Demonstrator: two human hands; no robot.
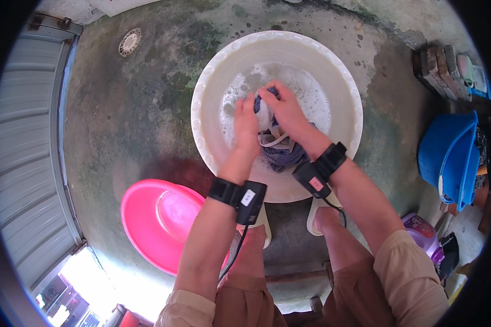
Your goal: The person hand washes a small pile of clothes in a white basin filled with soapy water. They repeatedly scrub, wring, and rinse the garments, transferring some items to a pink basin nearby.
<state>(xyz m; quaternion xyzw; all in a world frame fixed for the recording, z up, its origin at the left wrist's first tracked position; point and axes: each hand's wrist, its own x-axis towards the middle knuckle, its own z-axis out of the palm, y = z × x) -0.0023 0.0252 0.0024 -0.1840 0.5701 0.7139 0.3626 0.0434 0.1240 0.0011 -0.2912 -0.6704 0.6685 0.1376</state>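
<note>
A wide white plastic basin (204,135) with a scalloped rim stands before me, with foamy water (311,86) in its bottom. My right hand (286,108) grips a wet blue knit garment (284,157), the fingers curled over a bunched part above the suds. Slightly blurred, my left hand (246,124) holds the left side of that same bunch; its palm side is hidden. White lather covers the cloth between the hands. A pale strap or band (274,141) loops across the garment below them, and the rest of the cloth slumps toward the basin's near wall.
Left of my legs, a pink basin (147,220) rests tilted on the stained concrete floor (106,122). At right are a blue bucket (446,151), stacked bricks (440,73) and a purple bottle (421,231). A metal shutter door (24,143) borders the left side.
</note>
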